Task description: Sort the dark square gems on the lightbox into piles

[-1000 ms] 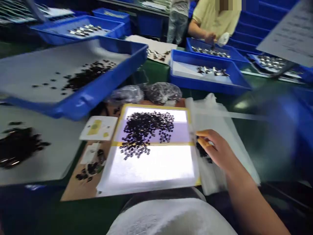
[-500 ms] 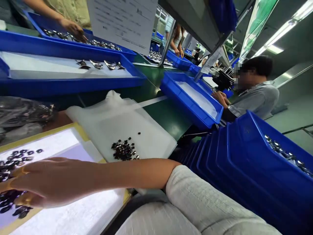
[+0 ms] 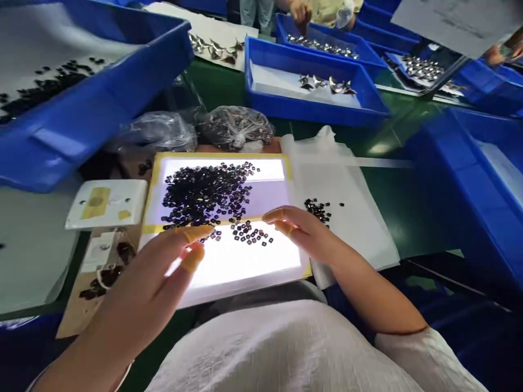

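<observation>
A lit white panel point(image 3: 241, 267) edged with yellow tape lies in front of me. A dense heap of small dark square pieces point(image 3: 200, 188) covers its upper left, and a loose cluster of the same pieces point(image 3: 251, 234) sits near its middle. My left hand point(image 3: 163, 267) is at the heap's lower edge, thumb and forefinger apart, with yellow covers on the fingertips. Beside the cluster's right side, my right hand point(image 3: 304, 228) hovers with its fingers slightly parted. I see nothing held in either hand. Another small dark pile point(image 3: 317, 209) rests on white sheets point(image 3: 355, 234), partly behind my right hand.
A blue tray point(image 3: 134, 103) with dark pieces stands at left. Plastic bags point(image 3: 239, 128) lie behind the panel. A white socket box point(image 3: 108, 204) is left of it. Another blue tray point(image 3: 310, 100) holds shiny metal parts; beyond it, a person's hand point(image 3: 301, 12) reaches into a tray.
The view has swung left and down, bringing the whole panel and my left hand into sight. My right hand, earlier over the dark heap, is now at the panel's right side.
</observation>
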The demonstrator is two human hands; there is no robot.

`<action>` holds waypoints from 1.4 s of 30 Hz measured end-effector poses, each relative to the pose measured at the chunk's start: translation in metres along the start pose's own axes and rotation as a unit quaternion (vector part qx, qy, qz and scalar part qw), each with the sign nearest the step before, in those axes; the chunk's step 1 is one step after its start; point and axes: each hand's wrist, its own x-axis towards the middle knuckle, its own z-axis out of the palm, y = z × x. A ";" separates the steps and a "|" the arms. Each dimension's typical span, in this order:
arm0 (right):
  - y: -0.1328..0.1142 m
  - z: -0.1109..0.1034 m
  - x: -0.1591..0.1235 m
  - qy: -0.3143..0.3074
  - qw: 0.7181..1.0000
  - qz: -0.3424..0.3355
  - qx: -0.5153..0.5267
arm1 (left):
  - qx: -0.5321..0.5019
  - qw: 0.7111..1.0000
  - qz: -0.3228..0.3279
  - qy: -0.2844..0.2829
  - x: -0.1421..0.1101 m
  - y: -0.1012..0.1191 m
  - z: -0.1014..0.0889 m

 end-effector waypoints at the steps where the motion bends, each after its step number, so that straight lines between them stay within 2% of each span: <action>1: 0.002 -0.001 -0.003 0.022 1.000 0.015 -0.008 | 0.046 0.999 0.023 -0.016 -0.003 0.000 0.003; 3: 0.003 0.001 -0.007 0.033 0.999 0.017 -0.036 | 0.108 0.990 0.079 -0.037 -0.001 0.000 0.015; 6: -0.001 0.011 -0.005 0.010 0.997 -0.011 -0.070 | 0.130 0.981 0.135 -0.042 0.010 -0.001 0.035; 9: -0.009 0.023 0.006 -0.004 0.995 -0.027 -0.094 | 0.148 0.974 0.165 -0.053 0.019 0.000 0.048; 12: -0.017 0.029 0.015 -0.033 0.994 -0.032 -0.099 | 0.147 0.972 0.173 -0.069 0.018 0.002 0.053; 15: -0.019 0.025 0.014 -0.068 0.995 -0.018 -0.065 | 0.113 0.974 0.167 -0.101 0.010 0.003 0.050; 17: -0.017 0.019 0.007 -0.052 0.998 0.001 -0.048 | 0.081 0.980 0.145 -0.109 0.004 0.003 0.043; 20: -0.015 0.012 -0.006 0.013 0.998 0.019 -0.066 | 0.063 0.990 0.095 -0.083 0.001 0.000 0.029; 21: -0.014 0.012 -0.011 0.018 0.996 0.015 -0.081 | 0.069 0.992 0.082 -0.072 0.001 -0.002 0.026; 23: -0.014 0.015 -0.018 -0.009 0.993 -0.004 -0.122 | 0.087 0.992 0.068 -0.056 0.002 -0.005 0.021; 26: -0.012 0.023 -0.022 -0.057 0.978 -0.047 -0.194 | 0.102 0.990 0.075 -0.056 0.002 -0.008 0.022; 29: -0.011 0.028 -0.018 -0.004 0.968 -0.059 -0.243 | 0.116 0.986 0.101 -0.063 -0.001 -0.010 0.029; 32: -0.018 0.032 -0.011 0.018 0.967 -0.068 -0.243 | 0.137 0.980 0.123 -0.076 -0.003 -0.010 0.033; 38: -0.029 0.052 -0.003 -0.064 0.952 -0.070 -0.290 | 0.149 0.976 0.133 -0.088 -0.001 -0.008 0.035; 42: -0.028 0.050 0.000 -0.029 0.963 -0.068 -0.258 | 0.141 0.976 0.138 -0.094 0.003 -0.008 0.038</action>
